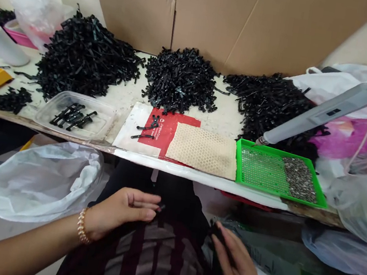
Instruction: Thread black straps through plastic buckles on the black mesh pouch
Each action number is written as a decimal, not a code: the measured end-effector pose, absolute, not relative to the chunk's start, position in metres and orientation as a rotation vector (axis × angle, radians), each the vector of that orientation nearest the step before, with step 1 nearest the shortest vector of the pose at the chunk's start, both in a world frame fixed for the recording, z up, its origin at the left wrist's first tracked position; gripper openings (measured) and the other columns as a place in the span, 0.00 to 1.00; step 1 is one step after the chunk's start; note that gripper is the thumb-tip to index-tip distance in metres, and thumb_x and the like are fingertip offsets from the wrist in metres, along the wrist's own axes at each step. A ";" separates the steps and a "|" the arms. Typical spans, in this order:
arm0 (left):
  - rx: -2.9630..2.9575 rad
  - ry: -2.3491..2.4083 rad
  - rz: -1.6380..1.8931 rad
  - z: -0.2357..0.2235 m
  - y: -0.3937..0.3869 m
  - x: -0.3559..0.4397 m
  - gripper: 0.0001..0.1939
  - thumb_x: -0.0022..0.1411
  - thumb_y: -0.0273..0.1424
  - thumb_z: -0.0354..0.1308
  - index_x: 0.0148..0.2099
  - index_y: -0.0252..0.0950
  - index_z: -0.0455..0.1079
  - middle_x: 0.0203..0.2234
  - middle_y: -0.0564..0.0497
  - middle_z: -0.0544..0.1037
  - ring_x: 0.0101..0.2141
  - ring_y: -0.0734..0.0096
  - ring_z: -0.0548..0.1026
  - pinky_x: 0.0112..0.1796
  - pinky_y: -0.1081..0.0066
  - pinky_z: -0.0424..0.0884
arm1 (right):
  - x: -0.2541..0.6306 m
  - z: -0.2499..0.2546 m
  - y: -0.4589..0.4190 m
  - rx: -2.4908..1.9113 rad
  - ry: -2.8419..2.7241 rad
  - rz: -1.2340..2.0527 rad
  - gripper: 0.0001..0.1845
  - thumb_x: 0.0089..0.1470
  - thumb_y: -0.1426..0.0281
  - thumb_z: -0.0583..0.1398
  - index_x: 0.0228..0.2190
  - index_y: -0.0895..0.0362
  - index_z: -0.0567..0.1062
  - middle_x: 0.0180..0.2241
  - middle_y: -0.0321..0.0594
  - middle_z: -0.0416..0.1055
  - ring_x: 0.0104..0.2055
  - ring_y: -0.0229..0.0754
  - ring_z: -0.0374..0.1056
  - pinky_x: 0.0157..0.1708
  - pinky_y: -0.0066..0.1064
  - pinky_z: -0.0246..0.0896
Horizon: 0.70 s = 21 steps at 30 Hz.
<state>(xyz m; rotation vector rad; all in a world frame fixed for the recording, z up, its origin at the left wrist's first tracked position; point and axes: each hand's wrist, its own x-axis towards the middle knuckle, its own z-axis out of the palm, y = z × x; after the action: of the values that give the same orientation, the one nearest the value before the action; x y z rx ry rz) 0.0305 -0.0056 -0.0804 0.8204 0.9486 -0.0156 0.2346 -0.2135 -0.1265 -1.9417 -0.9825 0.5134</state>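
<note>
Over my lap, my left hand has its thumb and fingers drawn together. A small dark bit shows at its fingertips, too little to name against the dark clothing. Lower right, my right hand pinches a slim black part between thumb and fingers; most of it is hidden. In front of the hands, a few thin black arm-like parts lie on a red and white sheet. Beside them is a tan dimpled pad. Several similar parts sit in a clear plastic tray.
Large heaps of black parts line the back of the bench. A grey electric screwdriver hangs over a green screw tray holding small screws. A yellow tray stands far left. White bags hang below the bench edge.
</note>
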 end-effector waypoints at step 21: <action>1.115 0.846 -0.003 -0.075 -0.013 0.049 0.24 0.51 0.31 0.66 0.52 0.36 0.71 0.46 0.46 0.76 0.49 0.58 0.73 0.52 0.59 0.68 | 0.230 -0.110 -0.169 -1.294 -0.102 1.505 0.22 0.41 0.63 0.70 0.39 0.53 0.73 0.30 0.37 0.76 0.29 0.36 0.70 0.32 0.26 0.66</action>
<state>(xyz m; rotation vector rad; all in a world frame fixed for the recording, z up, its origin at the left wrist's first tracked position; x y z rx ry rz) 0.0492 -0.0130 -0.0747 1.1149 0.8455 -0.0032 0.2301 -0.1690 -0.1105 -1.2941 -0.1022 1.5046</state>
